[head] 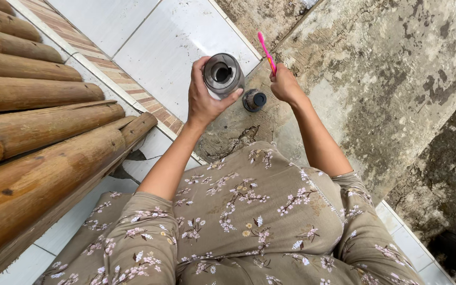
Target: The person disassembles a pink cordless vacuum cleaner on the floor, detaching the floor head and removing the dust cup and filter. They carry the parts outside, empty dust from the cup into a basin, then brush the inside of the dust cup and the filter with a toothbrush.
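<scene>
My left hand (203,97) grips a round grey metal cylinder (222,75) with a dark open mouth, holding it up over the ground. My right hand (284,84) pinches a pink toothbrush (266,51) that points up and away. On the concrete between the two hands lies a small round cap (254,100) with a dark knob, apart from both hands. My knees, in a brown flowered garment (249,216), fill the lower middle of the view.
A bamboo bench (32,116) runs along the left. White floor tiles (170,37) with a brown patterned border strip (106,68) lie ahead. Stained, cracked concrete (397,79) covers the right, with a dark mossy patch (439,179) at the lower right.
</scene>
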